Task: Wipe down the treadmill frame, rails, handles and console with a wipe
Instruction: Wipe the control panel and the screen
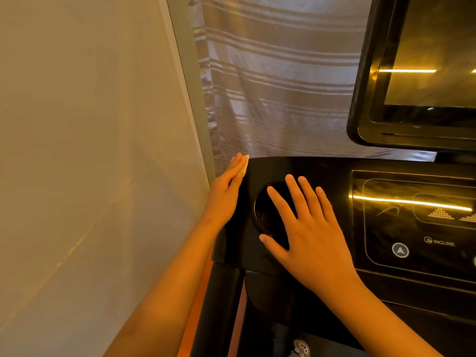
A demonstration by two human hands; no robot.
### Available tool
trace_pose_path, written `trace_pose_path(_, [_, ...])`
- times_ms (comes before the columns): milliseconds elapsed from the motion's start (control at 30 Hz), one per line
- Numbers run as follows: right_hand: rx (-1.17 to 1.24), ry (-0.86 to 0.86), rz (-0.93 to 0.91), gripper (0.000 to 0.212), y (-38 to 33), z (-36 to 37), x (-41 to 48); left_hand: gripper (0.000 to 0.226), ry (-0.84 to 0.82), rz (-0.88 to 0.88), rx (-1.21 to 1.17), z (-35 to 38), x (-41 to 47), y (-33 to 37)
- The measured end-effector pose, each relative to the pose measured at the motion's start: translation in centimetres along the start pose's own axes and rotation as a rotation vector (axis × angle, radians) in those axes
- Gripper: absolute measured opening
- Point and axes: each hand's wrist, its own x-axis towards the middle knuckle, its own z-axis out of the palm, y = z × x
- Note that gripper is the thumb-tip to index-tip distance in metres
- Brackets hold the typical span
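1. Currently your left hand (pixel 226 186) lies flat against the left edge of the console (pixel 296 168), fingers straight, pressing the wipe (pixel 244 164) onto the console's top left corner.
2. Wipe: pale, small, mostly under your fingertips. Only its far edge shows.
3. Your right hand (pixel 309 228) is flat and released, fingers spread, lying across the round cup holder (pixel 260 217). It holds nothing.
4. The control panel (pixel 412 228) sits just right of that hand. Readable text: "INCLINE", with a small icon before it. Below left of it is a round blue button (pixel 400 250) with an up arrow.
5. Dotted triangle graphics sit higher on the panel.
6. The dark screen (pixel 425 73) is at top right, the striped curtain (pixel 270 86) behind the console, and the wall (pixel 90 124) at left.
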Motion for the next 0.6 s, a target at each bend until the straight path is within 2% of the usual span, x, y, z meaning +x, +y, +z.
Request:
trace_pose_path(100, [0.011, 0.012, -0.005, 0.078, 0.1, 0.1, -0.1, 0.043, -0.044, 0.098, 0.179, 0.3, 0.1, -0.1])
trace_pose_path(367, [0.020, 0.039, -0.005, 0.079, 0.0, 0.2, -0.1, 0.051, -0.193, 0.179, 0.225, -1.5, -7.3, -1.8])
trace_pose_path(500, [0.017, 0.038, -0.005, 0.079, 0.1, 0.2, -0.1, 0.049, -0.237, 0.167, 0.349, -1.8, -5.5, -1.9])
trace_pose_path(600, [0.016, 0.039, -0.006, 0.077, 0.0, 0.2, -0.1, 0.050, -0.202, 0.165, 0.431, -1.1, -2.2, -1.6])
